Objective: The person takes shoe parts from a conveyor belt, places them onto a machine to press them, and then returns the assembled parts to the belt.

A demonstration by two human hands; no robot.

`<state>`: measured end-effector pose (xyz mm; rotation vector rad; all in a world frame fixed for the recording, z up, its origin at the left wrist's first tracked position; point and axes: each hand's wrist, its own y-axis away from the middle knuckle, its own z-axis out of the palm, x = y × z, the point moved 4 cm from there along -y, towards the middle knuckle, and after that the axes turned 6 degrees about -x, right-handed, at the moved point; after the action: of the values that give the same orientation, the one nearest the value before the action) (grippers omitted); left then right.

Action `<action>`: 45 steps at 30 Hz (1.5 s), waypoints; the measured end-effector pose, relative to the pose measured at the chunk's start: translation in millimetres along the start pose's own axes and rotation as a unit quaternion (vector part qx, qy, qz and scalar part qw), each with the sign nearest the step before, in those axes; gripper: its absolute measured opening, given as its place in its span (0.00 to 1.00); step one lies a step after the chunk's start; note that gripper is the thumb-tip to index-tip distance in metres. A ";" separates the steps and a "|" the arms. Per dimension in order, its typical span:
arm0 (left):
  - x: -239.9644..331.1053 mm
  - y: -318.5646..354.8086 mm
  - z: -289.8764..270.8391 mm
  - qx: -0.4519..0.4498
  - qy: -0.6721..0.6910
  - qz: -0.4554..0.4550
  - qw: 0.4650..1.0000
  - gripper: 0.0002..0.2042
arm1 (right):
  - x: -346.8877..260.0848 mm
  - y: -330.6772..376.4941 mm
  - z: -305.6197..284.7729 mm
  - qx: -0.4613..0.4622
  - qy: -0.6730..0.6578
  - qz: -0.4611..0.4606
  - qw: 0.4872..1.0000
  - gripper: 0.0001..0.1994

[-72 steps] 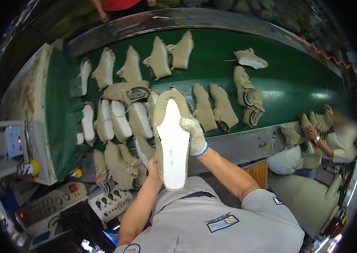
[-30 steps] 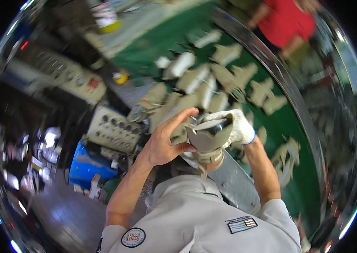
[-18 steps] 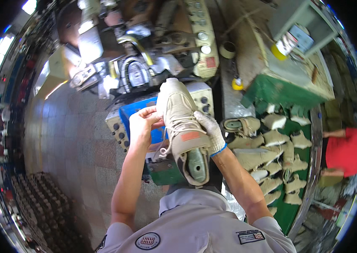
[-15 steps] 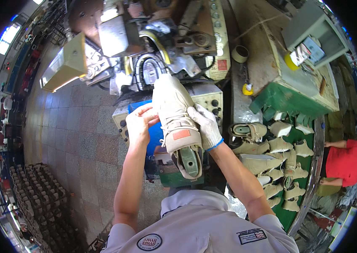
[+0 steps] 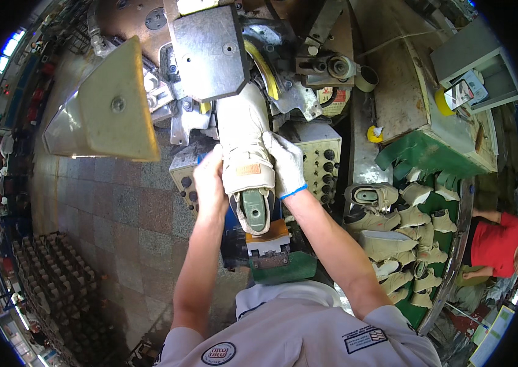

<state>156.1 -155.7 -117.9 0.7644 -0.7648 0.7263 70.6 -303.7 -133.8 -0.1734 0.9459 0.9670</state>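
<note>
Between my hands is a beige lace-up shoe upper on a green last, its heel end toward me. The toe lies under the metal plate of a machine, so its tip is hidden. My bare left hand grips the shoe's left side, fingers partly hidden behind it. My right hand, in a white glove with a blue cuff, is wrapped against the right side near the laces. Just below the heel sits an orange-brown pad on a metal bracket.
A yellowish machine cover juts out at left. Control boxes with black knobs flank the shoe. On the right, a green-topped bench carries several beige shoe uppers. A rack stands at lower left; a person in red is at far right.
Both hands have carried the shoe forward and slightly left, bringing its toe under the machine's plate. My view has shifted closer to the machine. The heel bracket now shows below the shoe.
</note>
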 end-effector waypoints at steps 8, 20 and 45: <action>-39.4 8.4 6.3 -0.072 0.107 -0.074 0.989 0.17 | -1.6 -0.3 0.1 0.028 0.035 -0.013 0.999 0.16; -59.8 -17.3 -16.5 -0.068 0.002 0.004 0.998 0.25 | 10.6 11.9 -8.1 0.053 0.126 0.019 0.990 0.20; 25.4 129.0 73.9 0.002 -0.505 0.255 0.825 0.27 | -79.0 278.2 -244.1 0.280 0.120 -0.087 0.949 0.22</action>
<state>43.2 -141.2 -19.0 0.9538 -1.9951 0.7693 -307.4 -315.2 -148.1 0.1087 1.3706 0.4921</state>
